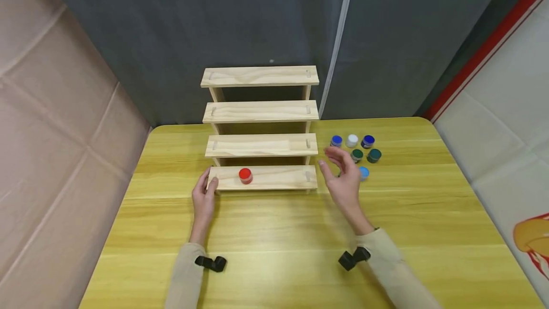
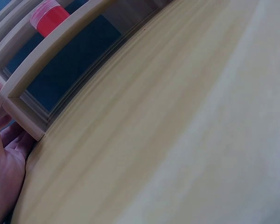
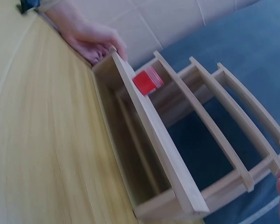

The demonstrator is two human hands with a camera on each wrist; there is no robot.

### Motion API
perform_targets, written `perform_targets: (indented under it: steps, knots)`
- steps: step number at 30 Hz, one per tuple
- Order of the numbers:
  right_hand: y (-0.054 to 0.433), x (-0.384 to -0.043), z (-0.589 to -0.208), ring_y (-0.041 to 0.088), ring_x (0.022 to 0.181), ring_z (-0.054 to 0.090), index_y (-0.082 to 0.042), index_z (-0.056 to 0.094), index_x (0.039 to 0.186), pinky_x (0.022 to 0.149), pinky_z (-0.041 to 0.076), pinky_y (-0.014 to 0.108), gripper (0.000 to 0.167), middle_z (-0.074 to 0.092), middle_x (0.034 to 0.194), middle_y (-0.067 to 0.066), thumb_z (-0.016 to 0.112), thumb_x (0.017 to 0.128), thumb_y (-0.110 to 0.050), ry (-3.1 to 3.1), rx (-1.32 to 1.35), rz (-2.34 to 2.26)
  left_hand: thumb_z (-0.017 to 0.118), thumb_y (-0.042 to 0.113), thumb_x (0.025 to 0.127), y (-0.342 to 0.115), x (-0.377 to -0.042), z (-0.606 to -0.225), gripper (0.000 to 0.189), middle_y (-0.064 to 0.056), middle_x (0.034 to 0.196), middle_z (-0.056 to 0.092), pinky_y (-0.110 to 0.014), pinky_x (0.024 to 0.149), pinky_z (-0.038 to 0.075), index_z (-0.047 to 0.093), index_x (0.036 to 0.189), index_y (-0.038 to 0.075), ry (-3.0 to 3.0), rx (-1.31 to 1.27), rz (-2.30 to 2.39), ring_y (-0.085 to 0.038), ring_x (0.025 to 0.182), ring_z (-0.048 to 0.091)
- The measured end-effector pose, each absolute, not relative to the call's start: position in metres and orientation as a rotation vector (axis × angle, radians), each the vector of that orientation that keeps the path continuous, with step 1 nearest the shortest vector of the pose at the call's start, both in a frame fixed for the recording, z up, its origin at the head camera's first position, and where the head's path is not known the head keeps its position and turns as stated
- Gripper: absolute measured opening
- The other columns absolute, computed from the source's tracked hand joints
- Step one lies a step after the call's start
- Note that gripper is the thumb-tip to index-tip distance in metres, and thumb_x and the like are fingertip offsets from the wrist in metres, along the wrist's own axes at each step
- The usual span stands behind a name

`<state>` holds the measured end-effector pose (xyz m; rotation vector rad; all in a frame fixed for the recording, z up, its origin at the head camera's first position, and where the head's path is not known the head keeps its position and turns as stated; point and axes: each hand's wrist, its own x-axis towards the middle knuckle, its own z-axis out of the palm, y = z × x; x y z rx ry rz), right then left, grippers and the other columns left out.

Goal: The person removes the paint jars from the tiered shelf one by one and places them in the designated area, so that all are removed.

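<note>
A four-step wooden display rack [image 1: 279, 179] stands on the table. One small jar of red paint [image 1: 245, 176] sits upright on its lowest step, left of the middle. My left hand [image 1: 203, 199] grips the left end of that step, thumb over the top edge and fingers around the side. Just off the rack's right end, my right hand [image 1: 345, 185] holds nothing, its thumb apart from its bent fingers. Behind it are several small jars, among them a dark green jar [image 1: 357, 155] and a light blue jar [image 1: 364, 173], partly covered by the hand.
Further back on the right stand a blue jar [image 1: 336, 140], a white jar [image 1: 352, 140], a dark blue jar [image 1: 367, 141] and a teal jar [image 1: 374, 156]. A dark grey curtain [image 1: 193, 27] hangs right behind the rack. Pale walls flank the table [image 1: 274, 252].
</note>
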<state>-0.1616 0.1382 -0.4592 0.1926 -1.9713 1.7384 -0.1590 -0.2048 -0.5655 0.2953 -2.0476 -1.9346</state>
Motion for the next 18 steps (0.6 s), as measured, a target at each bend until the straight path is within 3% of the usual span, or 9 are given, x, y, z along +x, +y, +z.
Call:
perform_targets:
  steps: [4, 9, 11, 16, 18]
  knots:
    - [0.128, -0.162, -0.458, 0.031, 0.110, 0.063, 0.011, 0.063, 0.120, 0.100, 0.053, 0.027, 0.035, 0.066, 0.120, 0.028, 0.072, 0.087, 0.011, -1.993, 0.216, 1.790, 0.057, 0.016, 0.104, -0.205, -0.159, -0.565, 0.046, -0.016, 0.151, 0.052, -0.005, 0.101, 0.042, 0.050, 0.148, 0.004, -2.038, 0.301, -1.947, -0.022, 0.143, 0.046]
    - [0.114, -0.163, -0.456, 0.034, 0.111, 0.062, 0.008, 0.063, 0.121, 0.099, 0.053, 0.023, 0.036, 0.067, 0.121, 0.025, 0.074, 0.086, 0.007, -2.037, 0.251, 1.834, 0.058, 0.014, 0.103, -0.205, -0.159, -0.565, 0.046, -0.015, 0.150, 0.053, -0.006, 0.099, 0.044, 0.051, 0.147, 0.004, -2.024, 0.306, -1.961, -0.011, 0.136, 0.051]
    - [0.108, -0.164, -0.456, 0.034, 0.112, 0.063, 0.008, 0.064, 0.121, 0.099, 0.053, 0.023, 0.035, 0.067, 0.121, 0.025, 0.075, 0.087, 0.005, -2.067, 0.272, 1.849, 0.058, 0.012, 0.103, -0.204, -0.155, -0.555, 0.046, -0.017, 0.150, 0.053, -0.005, 0.097, 0.044, 0.051, 0.147, 0.002, -2.041, 0.302, -1.955, -0.015, 0.137, 0.051]
    - [0.089, -0.164, -0.457, 0.038, 0.113, 0.065, 0.005, 0.066, 0.120, 0.100, 0.055, 0.038, 0.033, 0.069, 0.119, 0.022, 0.076, 0.088, 0.000, -2.151, 0.306, 1.871, 0.057, 0.014, 0.104, -0.205, -0.156, -0.556, 0.046, -0.016, 0.151, 0.052, -0.005, 0.098, 0.043, 0.050, 0.148, 0.003, -2.059, 0.294, -1.946, -0.025, 0.142, 0.047]
    - [0.081, -0.164, -0.460, 0.040, 0.113, 0.065, 0.004, 0.066, 0.120, 0.101, 0.054, 0.041, 0.034, 0.070, 0.120, 0.022, 0.076, 0.088, -0.001, -2.185, 0.315, 1.878, 0.057, 0.016, 0.104, -0.206, -0.159, -0.566, 0.046, -0.014, 0.151, 0.053, -0.005, 0.099, 0.043, 0.051, 0.148, 0.006, -2.044, 0.292, -1.951, -0.023, 0.141, 0.048]
